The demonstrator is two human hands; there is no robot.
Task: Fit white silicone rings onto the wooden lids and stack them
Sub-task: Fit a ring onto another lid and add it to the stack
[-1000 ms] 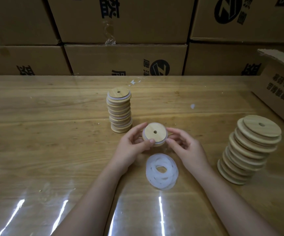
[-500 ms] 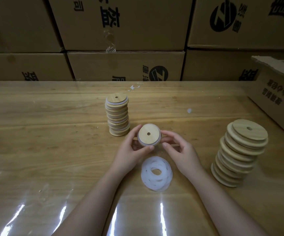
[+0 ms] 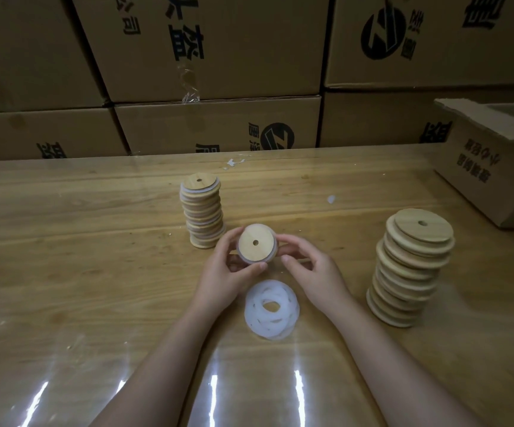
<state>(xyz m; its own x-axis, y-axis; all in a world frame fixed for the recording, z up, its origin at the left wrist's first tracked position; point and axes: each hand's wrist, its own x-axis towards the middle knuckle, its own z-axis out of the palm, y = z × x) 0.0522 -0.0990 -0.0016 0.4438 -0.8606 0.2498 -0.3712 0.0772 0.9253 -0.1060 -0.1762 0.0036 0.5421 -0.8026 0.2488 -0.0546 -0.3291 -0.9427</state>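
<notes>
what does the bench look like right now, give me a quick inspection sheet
surface: wooden table, glossy, with glare streaks at the near edge
job's things: lid held above the table with a ring round its rim; ringed stack behind the hands on the left; bare stack on the right, uneven, with its upper lids shifted right; loose rings piled between the wrists
clutter: small white scraps on the far half of the table
grippers: left hand grips the lid's left side; right hand has fingertips on its right edge
cables: nothing seen
surroundings: printed cartons stacked behind the table; open box at the far right
</notes>
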